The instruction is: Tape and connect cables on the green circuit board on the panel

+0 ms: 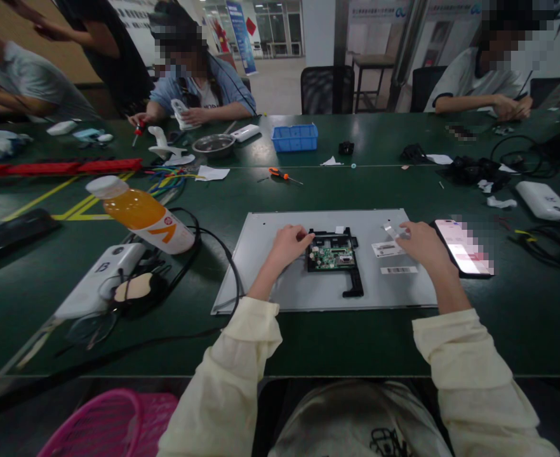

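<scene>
A grey flat panel [284,289] lies on the green table in front of me. On its middle sits a black plastic frame [355,279] with a green circuit board [332,257] in it. My left hand [290,244] is at the frame's upper left corner, its fingers bent together; what they grip, if anything, is hidden. My right hand [420,244] is over the panel's right side, thumb and finger pinching a small clear strip [390,231]. Just below the strip, a white label [387,249] and a barcode sticker [399,270] are on the panel.
A phone [463,247] lies right of the panel. To the left are an orange drink bottle [141,216], a white power bank [103,279] and black cables. Farther back are an orange screwdriver [284,175], a blue basket [294,138] and a metal bowl [213,145]. People sit across the table.
</scene>
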Demonstrator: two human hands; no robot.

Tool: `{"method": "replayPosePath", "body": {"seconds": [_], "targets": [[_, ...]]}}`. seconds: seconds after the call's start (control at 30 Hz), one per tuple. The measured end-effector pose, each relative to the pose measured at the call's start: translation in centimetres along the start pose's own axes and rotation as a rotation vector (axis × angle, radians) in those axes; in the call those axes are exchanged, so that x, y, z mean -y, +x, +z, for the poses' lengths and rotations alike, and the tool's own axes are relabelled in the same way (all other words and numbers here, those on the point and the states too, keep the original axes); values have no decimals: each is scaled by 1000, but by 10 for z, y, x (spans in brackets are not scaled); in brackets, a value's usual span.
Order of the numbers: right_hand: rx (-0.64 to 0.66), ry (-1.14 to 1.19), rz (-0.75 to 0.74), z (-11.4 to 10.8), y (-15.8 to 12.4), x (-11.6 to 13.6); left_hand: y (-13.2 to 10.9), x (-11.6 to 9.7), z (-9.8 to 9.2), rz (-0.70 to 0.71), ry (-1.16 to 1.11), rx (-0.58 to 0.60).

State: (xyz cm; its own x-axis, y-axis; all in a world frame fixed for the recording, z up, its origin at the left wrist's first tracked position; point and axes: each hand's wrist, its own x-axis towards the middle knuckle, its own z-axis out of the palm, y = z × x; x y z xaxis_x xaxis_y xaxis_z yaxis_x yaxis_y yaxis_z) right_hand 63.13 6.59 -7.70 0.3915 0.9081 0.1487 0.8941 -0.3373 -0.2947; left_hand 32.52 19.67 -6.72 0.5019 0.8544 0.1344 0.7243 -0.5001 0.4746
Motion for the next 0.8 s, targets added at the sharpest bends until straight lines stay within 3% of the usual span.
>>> {"method": "replayPosePath", "body": {"seconds": [0.2, 0.8], "targets": [[16, -29, -9, 2, -2, -1, -5, -8, 7, -50, 104, -86], [30, -19, -22, 0, -2, 2, 3, -4, 4, -116, 24, -30]]}}
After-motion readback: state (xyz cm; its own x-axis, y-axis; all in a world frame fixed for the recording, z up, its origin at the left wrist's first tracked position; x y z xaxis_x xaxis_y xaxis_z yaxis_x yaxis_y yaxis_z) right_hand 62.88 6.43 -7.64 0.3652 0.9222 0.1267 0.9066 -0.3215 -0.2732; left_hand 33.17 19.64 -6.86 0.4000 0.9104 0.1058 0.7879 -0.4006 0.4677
